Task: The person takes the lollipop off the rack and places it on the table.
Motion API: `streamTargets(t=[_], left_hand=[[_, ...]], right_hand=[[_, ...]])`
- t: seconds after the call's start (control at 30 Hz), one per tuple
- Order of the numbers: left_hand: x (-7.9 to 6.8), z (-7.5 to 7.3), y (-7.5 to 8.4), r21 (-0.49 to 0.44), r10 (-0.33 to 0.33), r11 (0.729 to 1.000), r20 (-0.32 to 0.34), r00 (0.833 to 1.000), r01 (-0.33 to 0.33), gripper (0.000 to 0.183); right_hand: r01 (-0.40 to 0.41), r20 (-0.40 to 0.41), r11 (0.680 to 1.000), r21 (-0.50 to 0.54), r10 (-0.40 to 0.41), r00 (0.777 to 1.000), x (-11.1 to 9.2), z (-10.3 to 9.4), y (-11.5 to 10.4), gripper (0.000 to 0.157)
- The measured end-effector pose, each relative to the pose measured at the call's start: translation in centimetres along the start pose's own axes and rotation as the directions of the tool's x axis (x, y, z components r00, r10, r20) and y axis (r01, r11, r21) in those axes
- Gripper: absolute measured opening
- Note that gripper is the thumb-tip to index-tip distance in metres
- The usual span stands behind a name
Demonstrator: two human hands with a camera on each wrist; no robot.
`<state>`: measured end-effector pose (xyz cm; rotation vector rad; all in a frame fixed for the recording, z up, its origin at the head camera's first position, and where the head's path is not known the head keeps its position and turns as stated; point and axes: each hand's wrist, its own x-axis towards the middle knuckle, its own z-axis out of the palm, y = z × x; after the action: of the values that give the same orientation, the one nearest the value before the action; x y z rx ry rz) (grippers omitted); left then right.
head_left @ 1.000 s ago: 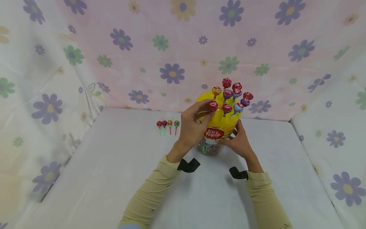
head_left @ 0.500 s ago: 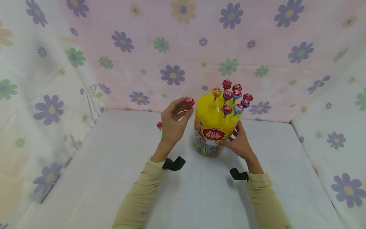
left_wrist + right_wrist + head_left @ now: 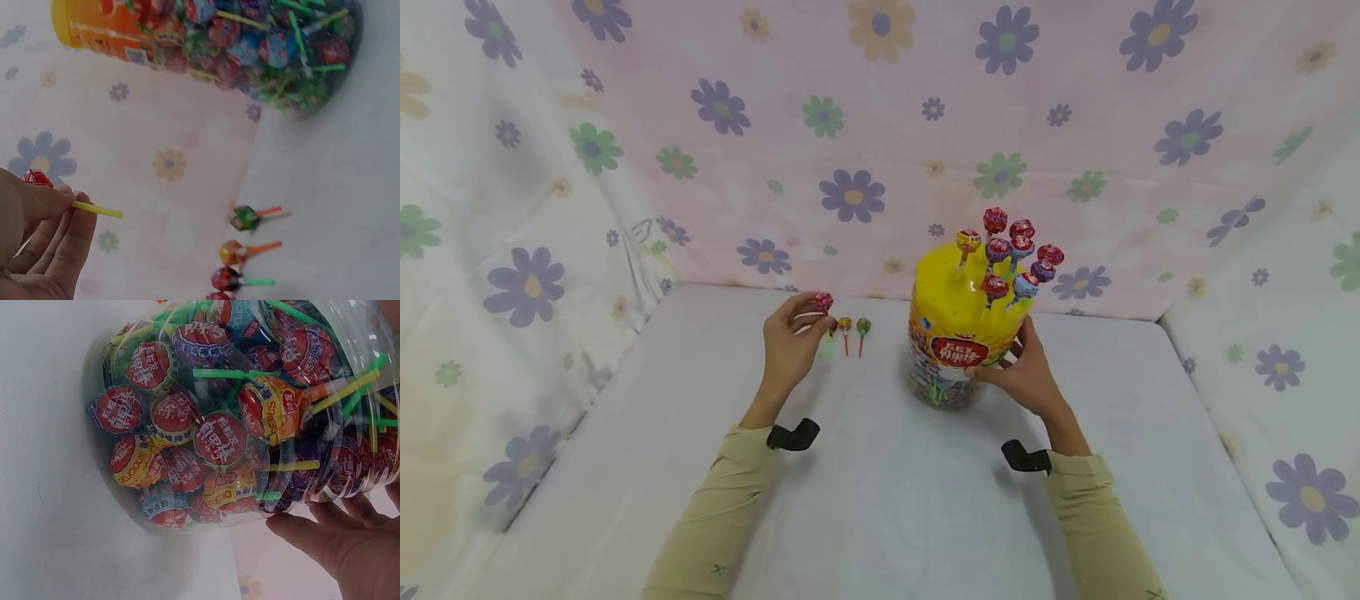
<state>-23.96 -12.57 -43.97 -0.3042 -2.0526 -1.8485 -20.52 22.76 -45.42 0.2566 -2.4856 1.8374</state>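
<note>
My left hand (image 3: 792,337) pinches a red-wrapped lollipop (image 3: 824,302) between thumb and fingers, over the left end of a row of lollipops on the table. Its yellow stick (image 3: 100,209) points away from the fingertips in the left wrist view. My right hand (image 3: 1030,375) grips the right side of a clear candy jar (image 3: 925,358) with a yellow top (image 3: 942,279); thumb and fingers curve round its wall in the right wrist view. Several lollipops stand upright in that top, toward its right side. More wrapped lollipops (image 3: 219,440) fill the jar.
The row on the white table (image 3: 895,508) includes a green lollipop (image 3: 863,325), a yellow one (image 3: 846,323) and a dark red one (image 3: 226,279). Flowered cloth (image 3: 910,150) hangs behind and at both sides of the table.
My left hand has pulled a red lollipop from the front left of the jar's top and carried it left and down to the row. The right hand stays on the jar.
</note>
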Motion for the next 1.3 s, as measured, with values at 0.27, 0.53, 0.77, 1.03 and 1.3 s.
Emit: streamTargets(t=[0.27, 0.53, 0.77, 1.03, 1.3], left_hand=[[-1.4, -2.3, -1.2, 0.121, -0.113, 0.987, 0.022, 0.993, 0.110, 0.039], [-0.9, -3.5, -5.7, 0.185, -0.232, 0.955, -0.018, 0.973, 0.231, 0.039], [0.2, -4.0, -7.3, 0.336, -0.291, 0.896, -0.046, 0.955, 0.290, 0.036], [1.5, -4.2, -9.0, 0.415, -0.311, 0.856, -0.060, 0.948, 0.308, 0.037], [1.7, -3.6, -9.7, 0.414, -0.286, 0.862, -0.075, 0.955, 0.291, 0.036]], right_hand=[[0.005, -0.002, 1.000, 0.003, -0.005, 1.000, 0.0, 0.0, 0.1, 0.095], [0.005, -0.005, 1.000, -0.005, -0.005, 1.000, 0.0, -0.1, 0.2, 0.095], [-0.003, -0.008, 1.000, -0.012, 0.003, 1.000, 0.0, -0.1, 0.1, 0.095], [-0.009, -0.010, 1.000, -0.022, 0.009, 1.000, 0.1, -0.1, 0.0, 0.095], [-0.021, -0.006, 1.000, -0.009, 0.021, 1.000, 0.0, 0.0, -0.3, 0.095]])
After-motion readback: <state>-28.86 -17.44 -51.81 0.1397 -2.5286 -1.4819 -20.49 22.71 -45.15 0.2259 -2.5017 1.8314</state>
